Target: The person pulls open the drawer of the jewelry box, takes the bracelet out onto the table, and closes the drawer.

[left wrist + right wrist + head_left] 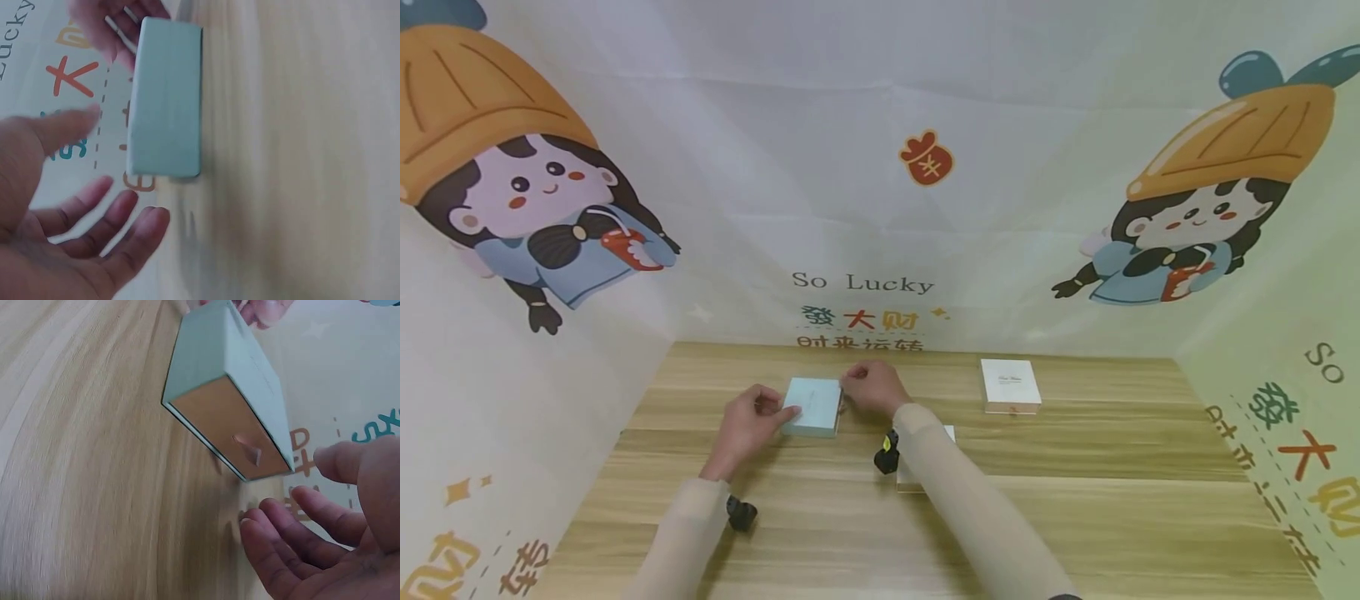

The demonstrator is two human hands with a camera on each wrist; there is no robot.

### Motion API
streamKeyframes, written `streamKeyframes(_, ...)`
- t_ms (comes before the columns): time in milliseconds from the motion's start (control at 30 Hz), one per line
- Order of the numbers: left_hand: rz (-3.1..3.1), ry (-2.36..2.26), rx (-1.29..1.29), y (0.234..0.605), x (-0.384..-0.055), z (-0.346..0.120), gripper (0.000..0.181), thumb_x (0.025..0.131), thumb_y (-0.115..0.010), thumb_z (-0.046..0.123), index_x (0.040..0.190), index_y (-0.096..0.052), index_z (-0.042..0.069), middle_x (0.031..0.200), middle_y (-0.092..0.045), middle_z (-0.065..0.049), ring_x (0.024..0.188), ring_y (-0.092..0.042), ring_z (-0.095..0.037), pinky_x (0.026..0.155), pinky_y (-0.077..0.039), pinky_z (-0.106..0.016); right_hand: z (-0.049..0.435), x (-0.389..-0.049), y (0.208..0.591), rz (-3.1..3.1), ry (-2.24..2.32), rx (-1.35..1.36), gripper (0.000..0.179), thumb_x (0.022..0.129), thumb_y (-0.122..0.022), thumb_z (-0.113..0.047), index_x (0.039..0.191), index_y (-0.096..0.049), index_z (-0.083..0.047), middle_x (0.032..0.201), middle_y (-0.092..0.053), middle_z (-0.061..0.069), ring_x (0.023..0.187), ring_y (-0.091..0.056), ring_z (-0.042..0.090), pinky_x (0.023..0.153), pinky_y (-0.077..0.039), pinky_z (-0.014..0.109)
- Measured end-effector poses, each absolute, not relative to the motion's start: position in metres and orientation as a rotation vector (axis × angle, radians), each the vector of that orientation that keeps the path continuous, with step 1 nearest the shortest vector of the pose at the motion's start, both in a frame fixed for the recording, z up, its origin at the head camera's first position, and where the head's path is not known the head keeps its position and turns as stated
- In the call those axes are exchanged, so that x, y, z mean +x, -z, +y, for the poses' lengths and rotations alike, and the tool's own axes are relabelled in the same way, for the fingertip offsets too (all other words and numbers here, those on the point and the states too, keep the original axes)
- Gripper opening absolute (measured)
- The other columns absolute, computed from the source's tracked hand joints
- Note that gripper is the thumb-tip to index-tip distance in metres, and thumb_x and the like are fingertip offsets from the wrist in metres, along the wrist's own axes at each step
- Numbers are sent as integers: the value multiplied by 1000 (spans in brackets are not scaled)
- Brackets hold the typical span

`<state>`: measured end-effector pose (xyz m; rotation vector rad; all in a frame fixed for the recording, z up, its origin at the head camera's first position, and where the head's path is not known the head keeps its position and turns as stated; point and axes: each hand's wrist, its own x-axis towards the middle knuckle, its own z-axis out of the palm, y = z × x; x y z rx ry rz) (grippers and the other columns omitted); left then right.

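Note:
A pale mint-green box (814,406) lies flat on the wooden table between my two hands. In the right wrist view, the box (256,394) shows a copper-brown drawer front with a small ribbon tab (249,450). My left hand (754,421) is at its left side, thumb over the near-left edge in the head view. The left wrist view shows this left hand (81,212) with fingers spread, just short of the plain end. Beside the drawer end is my right hand (874,387). Its fingers are loosely bent, holding nothing, in the right wrist view (325,531).
A white box (1010,383) with small lettering and a copper-coloured front lies at the back right of the table (1112,433). Under my right forearm, another pale box (912,481) is mostly hidden. Printed cloth walls (752,250) stand behind and at both sides.

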<state>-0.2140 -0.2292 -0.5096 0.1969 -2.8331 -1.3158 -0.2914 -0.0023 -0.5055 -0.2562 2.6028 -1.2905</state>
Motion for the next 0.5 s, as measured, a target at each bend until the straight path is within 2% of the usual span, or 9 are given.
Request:
streamKeyframes(200, -2894, 1208, -35, 500, -229, -230, 65, 86, -82, 41, 134, -59, 4, 141, -56, -20, 131, -54, -42, 106, -49, -57, 13, -289, 500, 2492, 1285, -216, 28, 99, -65, -34, 106, -75, -8, 98, -75, 8, 82, -65, 16, 71, -52, 29)
streamKeyframes(400, -3016, 1053, -307, 497, -245, -226, 90, 74, -91, 44, 146, -52, 5, 157, -42, -22, 145, -37, -45, 116, -36, -64, 21, -284, 495, 2332, 1315, -175, 30, 98, -65, -28, 109, -75, -2, 99, -77, 14, 85, -72, 22, 76, -57, 30)
streamKeyframes(500, -3073, 985, -393, 497, -251, -224, 98, 68, -95, 41, 149, -49, 7, 158, -39, -22, 145, -37, -44, 116, -37, -63, 19, -282, 494, 2258, 1346, -131, 28, 97, -66, -23, 108, -74, 2, 99, -78, 17, 83, -74, 22, 77, -61, 32)
